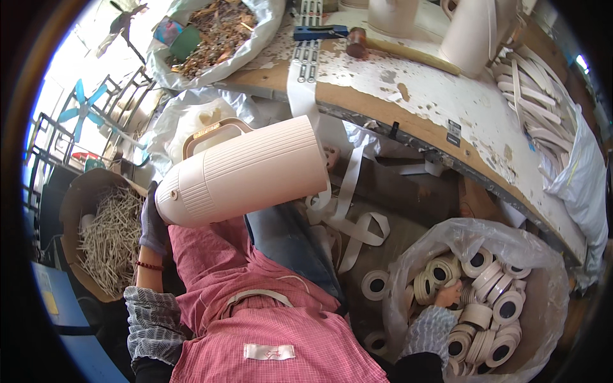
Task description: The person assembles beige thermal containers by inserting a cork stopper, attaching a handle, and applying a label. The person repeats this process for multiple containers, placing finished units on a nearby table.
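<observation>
1. Ribbed cream jug (246,172), tan-handled, held on its side over the lap by the gloved left hand (152,223), fingers wrapped round its base end.
2. Right hand (449,295) down in the clear plastic bag (549,281), fingers curled onto one of the tape rolls (476,316); firm grip or mere touch, cannot tell.
3. Step in hand, by the look of it: fetching a roll.
4. Next move calls for lifting one roll clear of its neighbours while keeping the jug steady.

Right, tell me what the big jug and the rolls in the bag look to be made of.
Jug: most likely plastic, matt cream, with fine moulded ribs and a tan handle. Rolls: they look like wound tape or paper strip, off-white around dark cores; which one is hard to tell. Bag: thin clear plastic film, crinkled and glossy.
</observation>
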Available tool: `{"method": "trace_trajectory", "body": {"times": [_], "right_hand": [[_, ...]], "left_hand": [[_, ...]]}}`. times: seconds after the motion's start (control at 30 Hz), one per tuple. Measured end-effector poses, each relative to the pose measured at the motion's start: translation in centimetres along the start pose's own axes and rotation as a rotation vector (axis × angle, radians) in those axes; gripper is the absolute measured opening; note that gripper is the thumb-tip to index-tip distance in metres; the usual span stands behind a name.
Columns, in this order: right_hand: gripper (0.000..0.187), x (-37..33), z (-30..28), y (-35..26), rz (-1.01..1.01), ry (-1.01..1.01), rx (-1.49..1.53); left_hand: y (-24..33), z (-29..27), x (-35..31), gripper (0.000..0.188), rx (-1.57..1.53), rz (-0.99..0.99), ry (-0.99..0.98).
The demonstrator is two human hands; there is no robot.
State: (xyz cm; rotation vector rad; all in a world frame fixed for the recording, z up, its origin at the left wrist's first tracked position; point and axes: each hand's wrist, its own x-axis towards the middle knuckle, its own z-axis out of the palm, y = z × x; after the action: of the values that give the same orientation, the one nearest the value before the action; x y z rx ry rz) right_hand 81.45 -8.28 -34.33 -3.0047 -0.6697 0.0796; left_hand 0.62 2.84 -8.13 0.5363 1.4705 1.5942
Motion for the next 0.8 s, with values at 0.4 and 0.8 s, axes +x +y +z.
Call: {"method": "trace_trajectory", "body": {"times": [0.4,0.8], "right_hand": [[0.044,-30.2,-24.0,-23.4,-1.401,-1.323,0.987],[0.054,-33.8,-24.6,-33.8,-1.277,-1.949,0.612]], "left_hand": [[1.2,-2.3,-0.1,0.05,-0.113,0.081,-0.01],[-3.5,-21.5,-11.0,0.05,-0.346,0.148,0.321]]}}
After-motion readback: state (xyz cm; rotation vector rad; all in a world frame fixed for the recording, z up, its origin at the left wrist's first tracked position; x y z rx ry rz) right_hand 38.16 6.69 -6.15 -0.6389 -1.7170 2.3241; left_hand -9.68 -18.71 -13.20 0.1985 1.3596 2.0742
